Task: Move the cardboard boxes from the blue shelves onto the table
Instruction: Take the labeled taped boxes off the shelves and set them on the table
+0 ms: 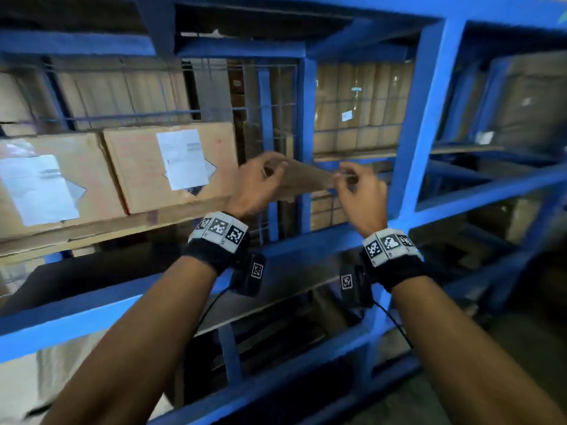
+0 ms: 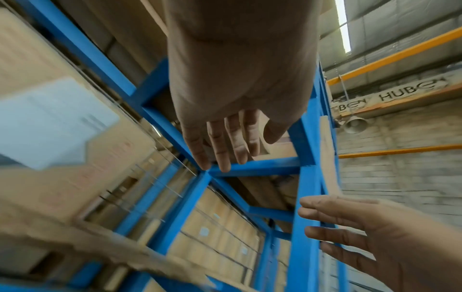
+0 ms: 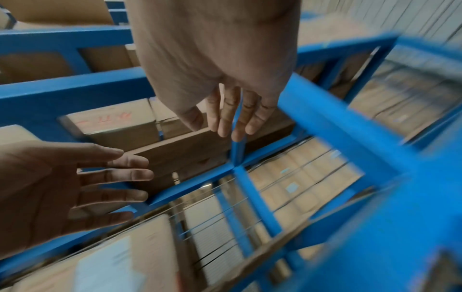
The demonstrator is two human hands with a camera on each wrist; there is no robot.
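Observation:
The blue shelves [image 1: 425,118] fill the head view. Two cardboard boxes with white paper labels [image 1: 138,176] [image 1: 92,176] stand side by side on a left shelf board. A plain brown cardboard box [image 1: 306,179] [image 3: 180,156] shows behind the frame, between my hands. My left hand [image 1: 264,176] [image 2: 225,142] is raised at its left side. My right hand [image 1: 352,185] [image 3: 232,116] is at its right side. In both wrist views the fingers are spread and straight, holding nothing. Whether they touch the box I cannot tell.
Wire mesh [image 1: 270,96] backs the shelf bay, with more stacked cartons [image 1: 359,111] behind it. A blue upright post [image 1: 306,133] and crossbeams [image 1: 306,243] stand close to both hands. Lower shelves [image 1: 276,317] are dark. Orange beams [image 2: 400,45] run along a far wall.

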